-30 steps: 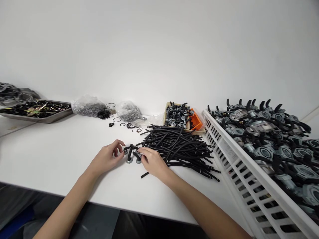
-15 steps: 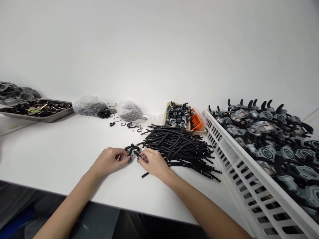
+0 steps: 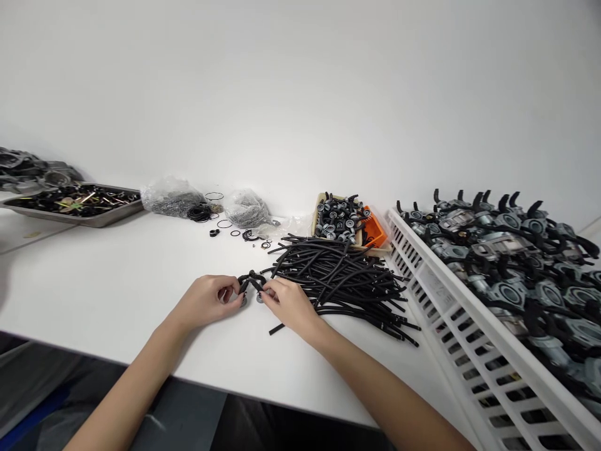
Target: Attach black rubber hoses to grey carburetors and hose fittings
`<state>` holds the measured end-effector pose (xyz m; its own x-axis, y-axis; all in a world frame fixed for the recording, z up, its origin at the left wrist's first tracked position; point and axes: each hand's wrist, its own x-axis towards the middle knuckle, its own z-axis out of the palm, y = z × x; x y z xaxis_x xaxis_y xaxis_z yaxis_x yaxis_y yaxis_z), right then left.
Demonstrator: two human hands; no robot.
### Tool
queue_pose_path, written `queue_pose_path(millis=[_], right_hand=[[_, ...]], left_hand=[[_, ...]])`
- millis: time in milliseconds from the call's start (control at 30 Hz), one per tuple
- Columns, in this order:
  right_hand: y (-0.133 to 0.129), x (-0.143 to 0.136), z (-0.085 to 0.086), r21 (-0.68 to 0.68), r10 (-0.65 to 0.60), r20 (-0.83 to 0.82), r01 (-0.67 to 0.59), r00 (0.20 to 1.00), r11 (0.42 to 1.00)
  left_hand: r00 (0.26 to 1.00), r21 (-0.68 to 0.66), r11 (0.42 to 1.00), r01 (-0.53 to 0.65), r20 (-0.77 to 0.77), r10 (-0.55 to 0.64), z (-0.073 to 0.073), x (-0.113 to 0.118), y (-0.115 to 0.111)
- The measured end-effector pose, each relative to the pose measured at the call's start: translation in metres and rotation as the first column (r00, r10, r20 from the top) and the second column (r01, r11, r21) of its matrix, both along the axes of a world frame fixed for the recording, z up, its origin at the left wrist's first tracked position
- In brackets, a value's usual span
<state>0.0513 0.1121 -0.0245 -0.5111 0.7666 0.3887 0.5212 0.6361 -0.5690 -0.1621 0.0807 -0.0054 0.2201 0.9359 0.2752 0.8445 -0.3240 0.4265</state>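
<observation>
Low over the white table, my left hand point(image 3: 209, 302) pinches a short black rubber part with a grey round end. Facing it, my right hand point(image 3: 290, 308) pinches a similar black part, with another grey end below its fingertips. Between the hands, a dark bent hose piece point(image 3: 252, 275) joins or touches both parts at the top; fingers hide where they meet. Just right of my right hand lies a pile of thin black rubber hoses point(image 3: 342, 275).
A white slatted crate point(image 3: 441, 307) full of metal housings stands at right. Behind the hoses sit a cream tray point(image 3: 320, 200) of grey-capped parts and an orange bin point(image 3: 377, 228). Plastic bags point(image 3: 171, 197), black rings point(image 3: 200, 213) and a metal tray point(image 3: 106, 216) line the back left.
Both hands stay at nearly the same place, and the black parts between them have shifted slightly. The whole view has moved a little.
</observation>
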Motion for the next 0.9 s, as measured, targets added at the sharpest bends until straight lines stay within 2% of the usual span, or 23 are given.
queue_pose_path(millis=[900], right_hand=[[-0.0023,-0.0018,0.0067,-0.003,-0.014,-0.006,0.014,1.000,1.000]], left_hand=[[1.000,-0.021,1.000,0.004,0.017,-0.003,-0.0006,-0.0016,0.0013]])
